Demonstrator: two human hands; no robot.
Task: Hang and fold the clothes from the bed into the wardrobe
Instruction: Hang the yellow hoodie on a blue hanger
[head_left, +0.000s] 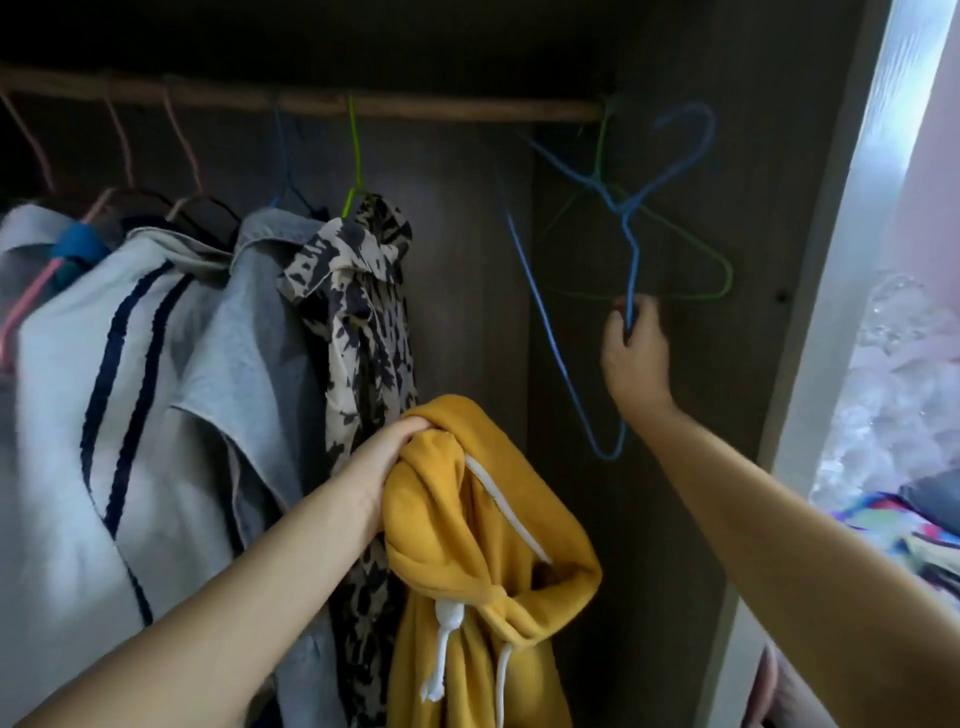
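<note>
Left hand bunched tight around the hood of a mustard-yellow fleece hoodie with white drawstrings, dangling low in front of the wardrobe. Right hand up at the dark wooden side panel, fingers pinched on a blurred blue wire hanger. Green wire hanger just behind, off the wooden rail.

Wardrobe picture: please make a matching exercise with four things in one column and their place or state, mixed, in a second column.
1. yellow hoodie
2. blue hanger
3. patterned blouse
4. green empty hanger

a. hangs on the rail, on a green hanger
b. held by the right hand
c. gripped by the left hand
d. hangs bare at the rail's right end

Pairs: 1-c, 2-b, 3-a, 4-d
</note>
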